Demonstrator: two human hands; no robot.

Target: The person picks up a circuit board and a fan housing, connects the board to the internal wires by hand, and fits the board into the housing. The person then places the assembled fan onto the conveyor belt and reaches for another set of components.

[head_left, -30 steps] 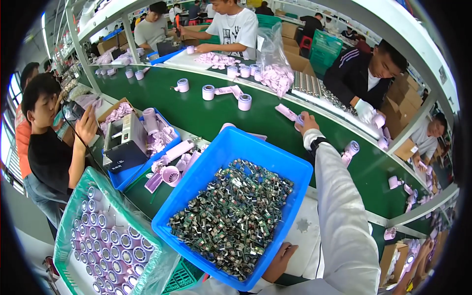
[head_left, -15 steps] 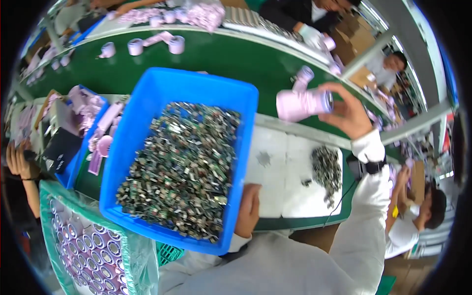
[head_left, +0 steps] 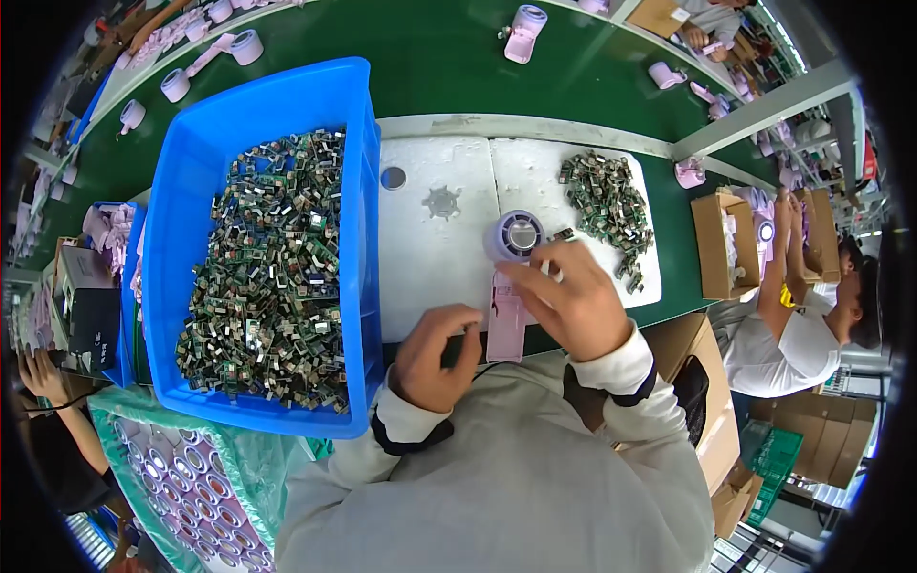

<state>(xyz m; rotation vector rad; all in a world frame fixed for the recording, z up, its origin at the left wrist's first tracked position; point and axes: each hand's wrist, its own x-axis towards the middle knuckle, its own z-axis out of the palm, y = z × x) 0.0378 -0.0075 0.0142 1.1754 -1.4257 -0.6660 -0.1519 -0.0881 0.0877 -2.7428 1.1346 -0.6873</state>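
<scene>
A pale pink handheld fan part with a round purple head (head_left: 519, 235) and a long handle (head_left: 505, 329) lies on the white foam board (head_left: 420, 258) in front of me. My right hand (head_left: 568, 304) grips it at the neck, thumb and forefinger across the joint of head and handle. A small circuit board (head_left: 564, 234) is just beyond those fingers. Left of the handle, my left hand (head_left: 436, 357) is closed in a pinch, with a tiny dark thing at its fingertips that I cannot make out. Loose circuit boards (head_left: 611, 205) lie piled on the board's right side.
At the left stands a deep blue bin (head_left: 361, 239) full of circuit boards. A lined crate (head_left: 248, 458) of round purple parts is lower left. More fan parts (head_left: 524, 36) sit on the green belt (head_left: 430, 67). Co-workers' hands (head_left: 785, 244) show at the right.
The fan part has come down from the raised right hand onto the foam board. My left hand has left the blue bin's side and moved near the handle. The view has shifted.
</scene>
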